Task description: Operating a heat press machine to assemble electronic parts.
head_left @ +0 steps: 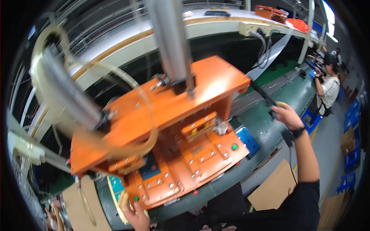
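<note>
A large orange press machine (173, 127) with a grey vertical cylinder (171, 42) fills the middle of the view. My left hand (135, 218) is at the lower edge, just under the machine's front corner and its small green button (135, 199). Its fingers curl around a pale yellow ring-shaped thing (122, 203). My right hand (288, 116) reaches out to the right of the machine and is closed around a black corded tool (265, 97) above the green belt. A dark watch (298, 133) sits on that wrist.
A green conveyor belt (293, 92) runs off to the right, where a co-worker (328, 84) sits. A blue tray (248, 140) lies beside the machine base. Cardboard sheets (271, 188) lean below the bench. Clear hoses (127, 82) loop over the machine. A power strip (252, 27) hangs on the shelf above.
</note>
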A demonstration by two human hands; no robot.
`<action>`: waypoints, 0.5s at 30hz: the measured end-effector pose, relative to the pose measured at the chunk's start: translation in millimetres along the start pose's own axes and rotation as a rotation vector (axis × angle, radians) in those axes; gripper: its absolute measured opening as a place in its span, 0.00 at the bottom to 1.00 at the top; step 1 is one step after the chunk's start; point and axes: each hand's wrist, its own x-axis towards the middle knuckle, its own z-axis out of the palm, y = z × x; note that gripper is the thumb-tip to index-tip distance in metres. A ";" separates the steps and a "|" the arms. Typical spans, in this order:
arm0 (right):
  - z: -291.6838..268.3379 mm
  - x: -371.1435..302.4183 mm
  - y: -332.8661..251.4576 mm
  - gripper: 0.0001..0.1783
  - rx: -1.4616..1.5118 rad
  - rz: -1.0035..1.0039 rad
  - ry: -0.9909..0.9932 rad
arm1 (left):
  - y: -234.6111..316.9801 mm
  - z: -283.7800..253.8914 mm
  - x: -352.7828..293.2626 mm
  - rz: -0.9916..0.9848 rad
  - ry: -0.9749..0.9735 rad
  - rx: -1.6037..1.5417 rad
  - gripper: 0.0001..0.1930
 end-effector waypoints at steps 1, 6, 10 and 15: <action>-3.5 -33.9 8.5 0.22 0.218 0.021 -0.158 | -0.2 -12.7 -0.8 0.050 -0.041 0.094 0.21; -6.7 -172.6 128.0 0.44 0.781 -0.180 -0.810 | 15.3 -28.7 -10.0 0.228 -0.182 0.096 0.22; 127.4 -231.6 90.4 0.53 1.013 0.153 -1.219 | 51.1 -21.4 -29.6 0.494 -0.643 -0.131 0.36; 252.9 -234.6 76.3 0.53 1.042 0.467 -1.479 | 88.3 -9.0 -32.5 0.583 -0.854 -0.039 0.43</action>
